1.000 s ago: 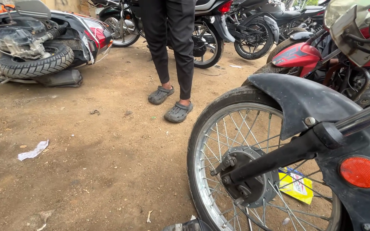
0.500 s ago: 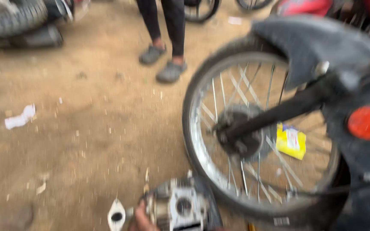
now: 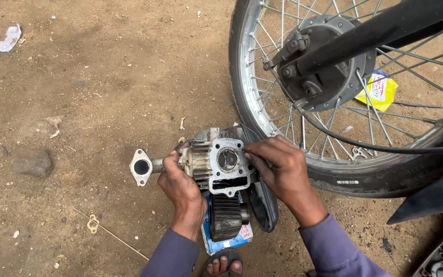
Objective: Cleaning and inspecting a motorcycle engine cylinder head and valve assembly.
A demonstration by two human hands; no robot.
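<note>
From the head view, I see the camera has dropped: a second ago it took in a standing person's legs and parked motorcycles across the yard, and half a second ago the engine part was only entering at the bottom edge. Now both hands and the part fill the lower middle of the picture.

My left hand is closed around the finned side of the cylinder head, just by its flanged pipe stub, which juts out to the left. My right hand rests on the head's right edge, fingers curled against it, gripping lightly as far as I can tell. The head is held up off the dirt ground, its gasket face and round chamber turned toward the camera.

Below it a finned cylinder block lies on a blue box, with a black rubber piece beside it. The spoked rear wheel stands just to the right, a yellow packet behind its spokes. I judge the work is now on the head itself.
</note>
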